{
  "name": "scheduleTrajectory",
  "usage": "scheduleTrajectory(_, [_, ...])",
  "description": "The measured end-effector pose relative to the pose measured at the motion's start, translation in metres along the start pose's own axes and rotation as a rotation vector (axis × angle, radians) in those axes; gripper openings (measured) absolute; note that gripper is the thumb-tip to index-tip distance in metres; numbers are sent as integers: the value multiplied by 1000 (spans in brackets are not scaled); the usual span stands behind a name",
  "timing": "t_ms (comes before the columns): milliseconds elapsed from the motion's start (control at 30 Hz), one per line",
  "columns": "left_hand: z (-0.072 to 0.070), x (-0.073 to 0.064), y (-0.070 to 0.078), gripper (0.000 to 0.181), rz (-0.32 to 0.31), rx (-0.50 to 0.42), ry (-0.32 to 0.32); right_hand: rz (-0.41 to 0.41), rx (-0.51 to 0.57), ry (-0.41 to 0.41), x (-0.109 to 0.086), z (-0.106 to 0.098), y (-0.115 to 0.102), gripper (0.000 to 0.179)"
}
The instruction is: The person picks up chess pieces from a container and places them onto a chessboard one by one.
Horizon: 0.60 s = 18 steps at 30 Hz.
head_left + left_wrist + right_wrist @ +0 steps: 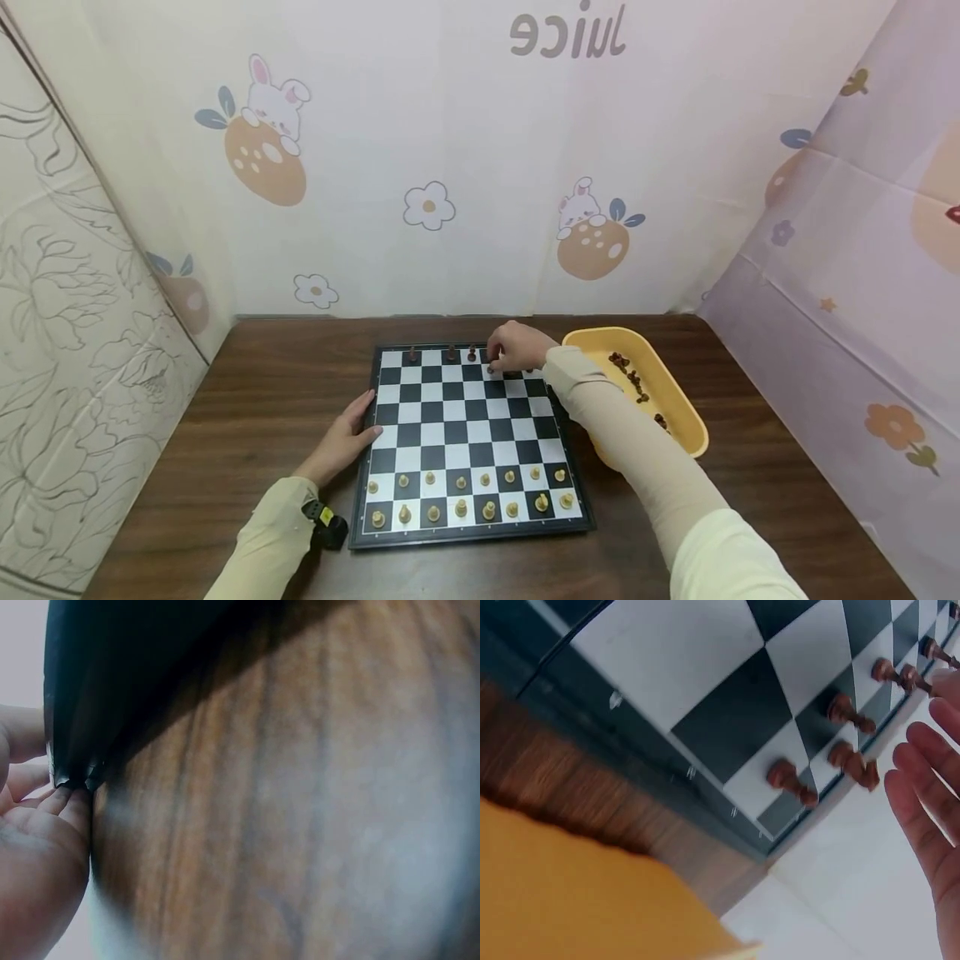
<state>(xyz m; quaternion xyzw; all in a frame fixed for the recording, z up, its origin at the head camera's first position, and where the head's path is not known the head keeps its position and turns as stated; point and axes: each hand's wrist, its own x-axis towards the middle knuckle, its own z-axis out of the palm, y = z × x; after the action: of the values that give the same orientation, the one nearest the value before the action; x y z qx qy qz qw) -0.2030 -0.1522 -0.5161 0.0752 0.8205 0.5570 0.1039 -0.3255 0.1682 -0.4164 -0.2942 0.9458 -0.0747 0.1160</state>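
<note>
My left hand [341, 437] holds the left edge of a black-and-white chessboard [455, 433], its thumb lapping over the frame. Close up in the left wrist view, fingertips meet the board's dark side wall [135, 667] down by the tabletop. At the far rows, my right hand [519, 346] pinches a small dark brown chess piece [491, 369] between thumb and fingers. More brown pieces stand around it, including a pawn [784, 776] near the board's far right corner and a knight [855, 765] beside it. The right hand and sleeve hide part of the far rows.
A yellow tray [693, 429] with several loose brown pieces [633, 379] sits right of the board, partly under my right forearm. Two rows of cream pieces [461, 507] stand on the near side. The wooden table [270, 367] meets a patterned curtain [427, 258] behind.
</note>
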Motion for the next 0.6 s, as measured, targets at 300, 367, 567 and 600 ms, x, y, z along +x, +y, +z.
scheduleTrajectory(300, [0,-1,0,68,-12,9,-8,41,-28,108,-31,-17,18,27])
scheduleTrajectory(367, [0,-1,0,68,-11,11,-8,41,-43,139,-39,-20,27,28])
scheduleTrajectory(567, [1,0,0,69,-19,6,-11,51,-19,189,-69,-35,56,31])
scheduleTrajectory(600, [1,0,0,69,-17,4,-12,48,-13,194,-74,-37,61,31])
